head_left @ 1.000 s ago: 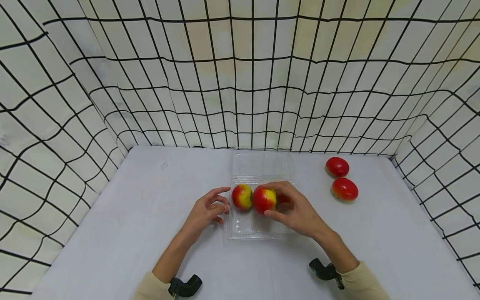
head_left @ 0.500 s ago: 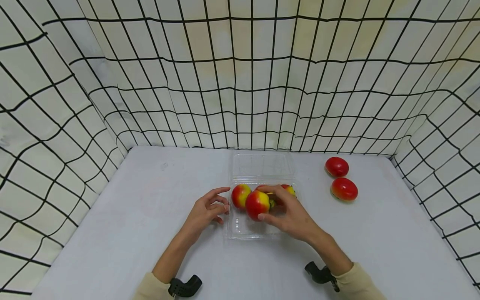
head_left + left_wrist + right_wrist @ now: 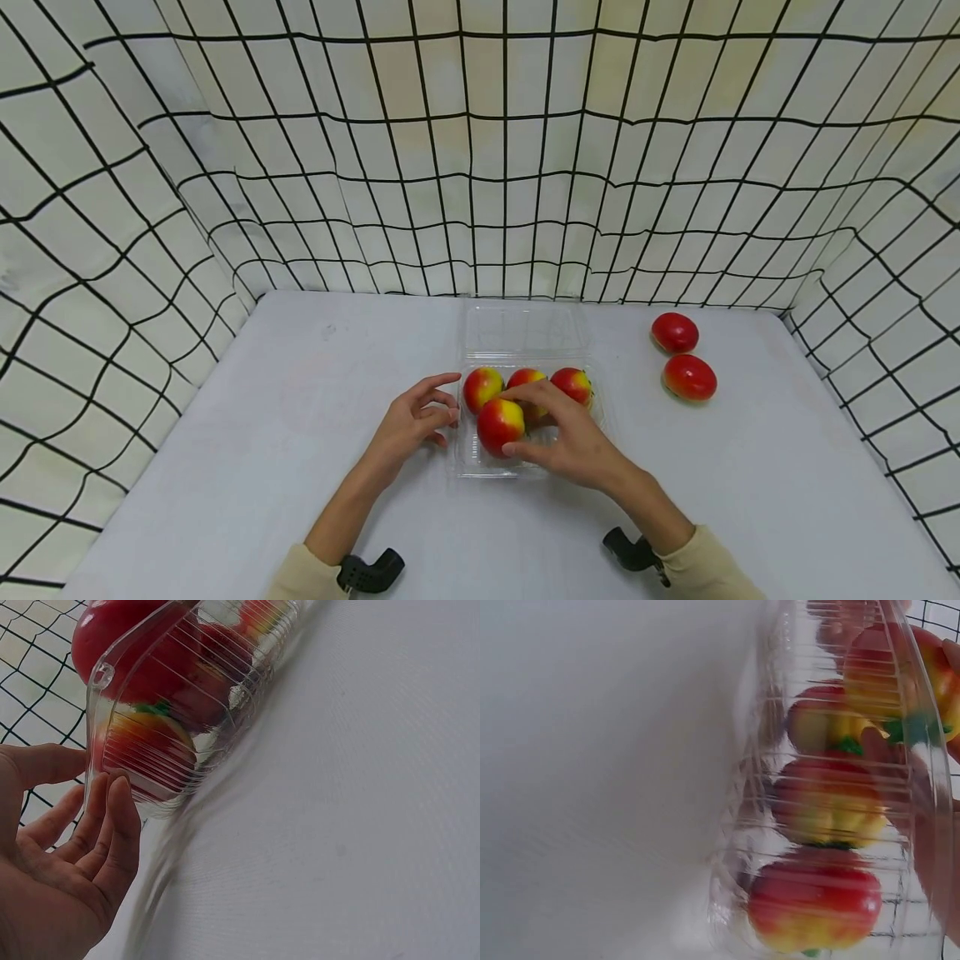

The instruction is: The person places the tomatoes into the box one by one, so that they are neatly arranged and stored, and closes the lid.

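My right hand (image 3: 577, 442) holds a round red-and-yellow fruit (image 3: 500, 427) by its right side, low over the front left part of a clear plastic clamshell box (image 3: 480, 468). Its green stem end (image 3: 911, 727) shows in the right wrist view. Behind it three similar fruits stand in a row in the box: a left one (image 3: 482, 388), a middle one (image 3: 527, 382) partly hidden by my fingers, and a right one (image 3: 573, 383). My left hand (image 3: 412, 422) stays at the box's left side, its relaxed fingertips (image 3: 120, 791) right at the clear wall.
Two shiny red oval fruits (image 3: 675, 332) (image 3: 689, 377), like tomatoes, lie on the white table to the right. The box's clear lid (image 3: 525, 329) lies folded back behind it. Black netting (image 3: 480, 179) over pale walls encloses the back and sides.
My right hand has brought its fruit left and toward the front of the box, uncovering the middle and right fruits behind. My left hand has kept its place.
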The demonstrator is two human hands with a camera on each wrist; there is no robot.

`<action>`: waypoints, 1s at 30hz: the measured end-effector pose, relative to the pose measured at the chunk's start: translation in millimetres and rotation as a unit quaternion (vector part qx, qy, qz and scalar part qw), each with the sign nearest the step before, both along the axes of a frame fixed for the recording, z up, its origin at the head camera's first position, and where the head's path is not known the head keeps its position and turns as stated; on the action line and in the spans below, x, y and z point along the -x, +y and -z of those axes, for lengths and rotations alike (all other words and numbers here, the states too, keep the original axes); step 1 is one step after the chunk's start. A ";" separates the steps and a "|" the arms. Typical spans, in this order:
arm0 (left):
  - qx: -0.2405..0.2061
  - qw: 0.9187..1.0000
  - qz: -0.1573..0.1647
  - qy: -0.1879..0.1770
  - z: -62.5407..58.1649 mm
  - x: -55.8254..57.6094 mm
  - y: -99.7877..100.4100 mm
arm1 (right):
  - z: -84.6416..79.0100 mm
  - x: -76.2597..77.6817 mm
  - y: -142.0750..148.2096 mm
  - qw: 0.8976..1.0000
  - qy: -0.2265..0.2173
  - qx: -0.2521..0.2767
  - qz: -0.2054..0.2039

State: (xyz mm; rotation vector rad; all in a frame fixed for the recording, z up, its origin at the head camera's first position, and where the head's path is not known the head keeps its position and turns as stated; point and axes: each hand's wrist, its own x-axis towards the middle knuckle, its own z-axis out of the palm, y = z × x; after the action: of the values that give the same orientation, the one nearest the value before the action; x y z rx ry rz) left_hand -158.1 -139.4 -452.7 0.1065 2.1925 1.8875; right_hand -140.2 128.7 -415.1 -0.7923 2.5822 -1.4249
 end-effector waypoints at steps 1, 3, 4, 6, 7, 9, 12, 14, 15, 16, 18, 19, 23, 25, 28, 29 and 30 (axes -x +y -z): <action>0.000 1.000 0.001 0.001 0.1 0.1 -0.1 | 0.5 0.0 -0.7 1.000 -0.001 -0.002 -0.001; -0.001 1.000 0.002 0.002 0.2 0.2 -0.3 | 1.8 0.1 -1.8 1.000 0.000 -0.009 -0.001; -0.001 1.000 0.002 0.002 0.3 0.2 -0.4 | 2.6 0.1 -2.5 1.000 -0.001 -0.011 -0.002; 0.000 1.000 0.003 0.002 0.4 0.2 -0.5 | 3.8 -0.2 -3.7 1.000 -0.002 -0.012 -0.005; 0.000 1.000 0.003 0.002 0.5 0.1 -0.5 | 4.3 -0.4 -4.2 1.000 -0.003 -0.010 -0.007; 0.001 1.000 0.002 0.001 0.5 0.0 -0.5 | 5.5 -1.0 -5.4 1.000 -0.007 -0.006 -0.012; 0.002 1.000 0.001 0.000 0.7 -0.5 -0.6 | 7.0 -1.8 -7.1 1.000 -0.012 -0.001 -0.020; 0.001 1.000 0.001 -0.002 1.1 -0.7 -0.8 | 8.0 -1.9 -8.4 1.000 -0.019 -0.008 -0.019; 0.001 1.000 0.001 -0.002 1.3 -0.8 -0.9 | 8.1 -2.0 -9.0 1.000 -0.020 -0.011 -0.019; 0.001 1.000 0.001 -0.003 1.4 -0.9 -0.9 | 8.4 -1.9 -9.5 0.999 -0.023 -0.017 -0.017; 0.000 1.000 0.001 -0.004 1.8 -0.8 -1.0 | 8.6 -1.7 -10.2 0.999 -0.028 -0.025 -0.013; 0.000 1.000 0.001 -0.004 1.7 -0.9 -1.1 | 8.6 -1.6 -10.6 0.999 -0.032 -0.028 -0.011; 0.002 1.000 0.001 -0.001 1.1 -1.0 -0.9 | 8.6 -1.3 -11.4 0.999 -0.034 -0.030 -0.013; 0.002 1.000 0.001 0.000 0.9 -1.0 -0.7 | 9.0 -1.2 -12.1 0.999 -0.034 -0.035 -0.015; 0.003 1.000 0.001 0.000 1.0 -1.1 -0.5 | 9.7 -1.1 -13.3 0.998 -0.038 -0.047 -0.015; 0.003 1.000 0.001 -0.001 1.1 -1.1 -0.5 | 9.9 -1.2 -13.6 0.998 -0.039 -0.050 -0.014; 0.002 1.000 0.001 -0.001 1.0 -1.1 -0.5 | 9.8 -1.3 -14.0 0.998 -0.041 -0.054 -0.012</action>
State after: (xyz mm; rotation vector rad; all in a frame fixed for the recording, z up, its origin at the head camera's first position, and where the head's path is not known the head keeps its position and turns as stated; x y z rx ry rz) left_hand -156.9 -139.9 -453.7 0.1057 2.1945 1.8810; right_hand -138.9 114.8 -424.9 -0.7317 2.5534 -1.2712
